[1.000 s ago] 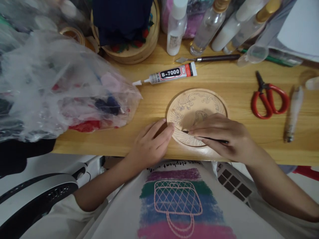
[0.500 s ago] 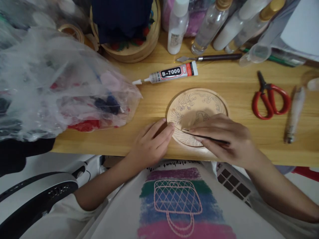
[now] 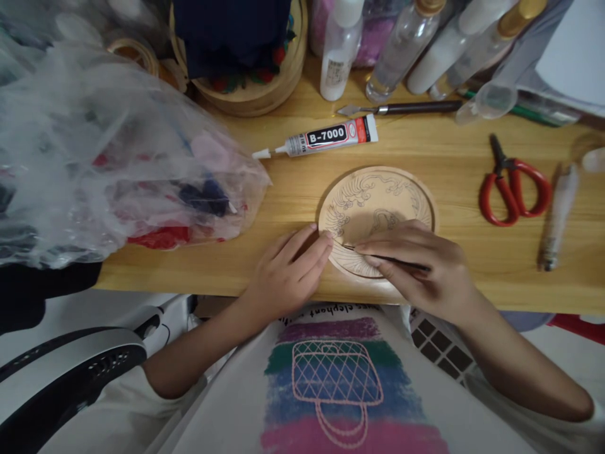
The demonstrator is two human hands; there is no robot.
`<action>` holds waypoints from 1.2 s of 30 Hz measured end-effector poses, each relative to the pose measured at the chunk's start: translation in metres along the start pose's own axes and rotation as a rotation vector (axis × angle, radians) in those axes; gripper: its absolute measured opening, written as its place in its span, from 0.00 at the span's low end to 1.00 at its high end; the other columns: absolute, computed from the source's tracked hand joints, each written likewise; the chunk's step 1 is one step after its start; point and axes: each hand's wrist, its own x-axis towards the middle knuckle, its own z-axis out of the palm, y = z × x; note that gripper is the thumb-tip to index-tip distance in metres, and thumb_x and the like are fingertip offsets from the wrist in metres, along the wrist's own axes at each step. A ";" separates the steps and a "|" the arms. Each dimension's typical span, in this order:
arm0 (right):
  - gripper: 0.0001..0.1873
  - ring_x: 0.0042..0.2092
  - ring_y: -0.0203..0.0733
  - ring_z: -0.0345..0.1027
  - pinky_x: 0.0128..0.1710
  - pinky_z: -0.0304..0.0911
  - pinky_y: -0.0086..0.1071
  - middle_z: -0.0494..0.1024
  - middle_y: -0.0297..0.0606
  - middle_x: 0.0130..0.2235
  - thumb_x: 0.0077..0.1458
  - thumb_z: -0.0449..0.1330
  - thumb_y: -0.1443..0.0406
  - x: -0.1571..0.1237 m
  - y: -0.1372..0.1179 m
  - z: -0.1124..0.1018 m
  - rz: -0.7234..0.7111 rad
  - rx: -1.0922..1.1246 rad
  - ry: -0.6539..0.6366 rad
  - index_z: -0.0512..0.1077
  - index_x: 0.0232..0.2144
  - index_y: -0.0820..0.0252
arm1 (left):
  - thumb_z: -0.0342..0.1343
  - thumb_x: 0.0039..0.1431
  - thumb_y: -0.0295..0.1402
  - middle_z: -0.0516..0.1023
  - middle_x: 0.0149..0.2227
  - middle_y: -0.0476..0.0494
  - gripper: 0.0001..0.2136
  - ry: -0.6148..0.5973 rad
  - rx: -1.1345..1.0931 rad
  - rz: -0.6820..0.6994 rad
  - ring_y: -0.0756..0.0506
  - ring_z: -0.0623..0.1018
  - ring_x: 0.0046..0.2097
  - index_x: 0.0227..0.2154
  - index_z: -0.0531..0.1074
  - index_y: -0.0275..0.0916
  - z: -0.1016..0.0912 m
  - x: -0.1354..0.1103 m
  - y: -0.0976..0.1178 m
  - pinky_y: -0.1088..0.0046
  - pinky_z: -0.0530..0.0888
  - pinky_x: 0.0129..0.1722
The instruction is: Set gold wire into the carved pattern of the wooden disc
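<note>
I'm watching the round pale-wood plate lying flat, raised rim all around, dark curling lines across its face, and here's the slim dark tool, slanting low over the near side, tip pointing left!

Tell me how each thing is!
Round tan wooden plate: flat, drawn on.
Thin black tool: held in right hand.
Left hand: fingertips on plate rim.
Silver B-7000 tube: lying down.
Red-handled metal pliers: lying, handles apart.
Labelled white-capped plastic bottle: standing, closed.
Clear plastic bag: crumpled, bulging.
Dark-handled palette knife: lying flat.
</note>
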 end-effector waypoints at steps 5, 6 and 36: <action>0.11 0.41 0.41 0.78 0.43 0.68 0.38 0.84 0.39 0.41 0.57 0.61 0.74 0.001 -0.001 0.000 0.016 0.008 0.003 0.76 0.43 0.60 | 0.47 0.65 0.24 0.79 0.53 0.37 0.15 0.010 0.008 -0.004 0.37 0.77 0.55 0.52 0.72 0.27 0.000 0.001 0.001 0.60 0.75 0.52; 0.11 0.41 0.41 0.78 0.43 0.68 0.38 0.84 0.40 0.40 0.57 0.62 0.74 0.001 -0.001 0.000 0.019 0.006 0.005 0.76 0.42 0.60 | 0.47 0.65 0.24 0.79 0.53 0.37 0.15 0.005 0.011 -0.003 0.37 0.77 0.55 0.52 0.72 0.27 0.000 0.001 0.001 0.60 0.75 0.52; 0.14 0.46 0.40 0.78 0.63 0.64 0.50 0.83 0.36 0.43 0.58 0.61 0.72 0.003 0.005 0.002 0.049 0.127 0.012 0.76 0.45 0.53 | 0.49 0.66 0.25 0.79 0.53 0.35 0.16 -0.002 -0.001 -0.018 0.37 0.76 0.56 0.54 0.71 0.28 0.000 0.001 0.002 0.59 0.75 0.53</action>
